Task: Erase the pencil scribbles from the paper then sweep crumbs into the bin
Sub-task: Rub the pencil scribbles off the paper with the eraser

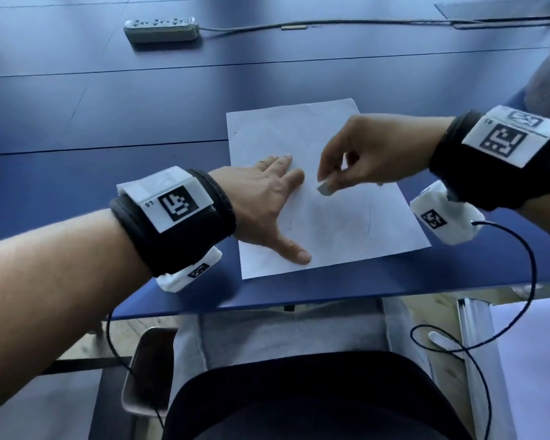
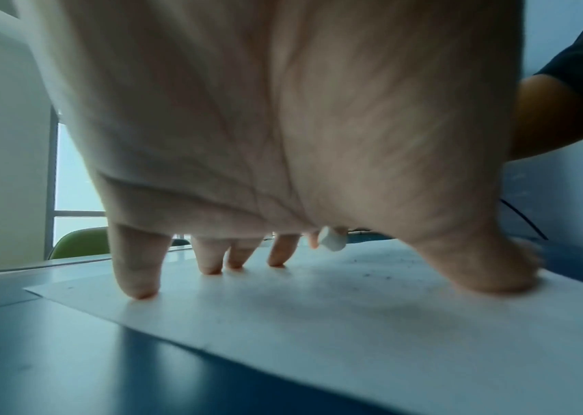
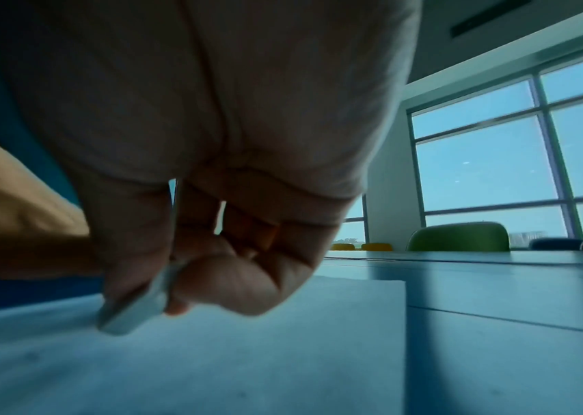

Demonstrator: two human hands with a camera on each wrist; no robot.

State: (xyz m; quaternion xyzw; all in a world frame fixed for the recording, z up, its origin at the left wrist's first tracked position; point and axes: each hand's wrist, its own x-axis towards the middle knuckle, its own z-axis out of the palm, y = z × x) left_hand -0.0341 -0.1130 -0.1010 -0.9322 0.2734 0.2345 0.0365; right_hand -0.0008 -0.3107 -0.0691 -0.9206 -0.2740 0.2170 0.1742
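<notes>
Our right hand (image 1: 367, 150) pinches a small white eraser (image 1: 325, 188) at the paper (image 1: 346, 223) — a thin white sheet on the smooth blue desk (image 1: 108, 100). Our left hand (image 1: 264, 201) presses it flat, fingers spread. Beyond lies a grey power strip (image 1: 162, 29) — well apart.

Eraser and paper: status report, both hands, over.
Left hand flat, pinning paper. Right hand pinches eraser at the sheet. Faint scribbles remain, crumbs scattered. Nothing in the way.
</notes>
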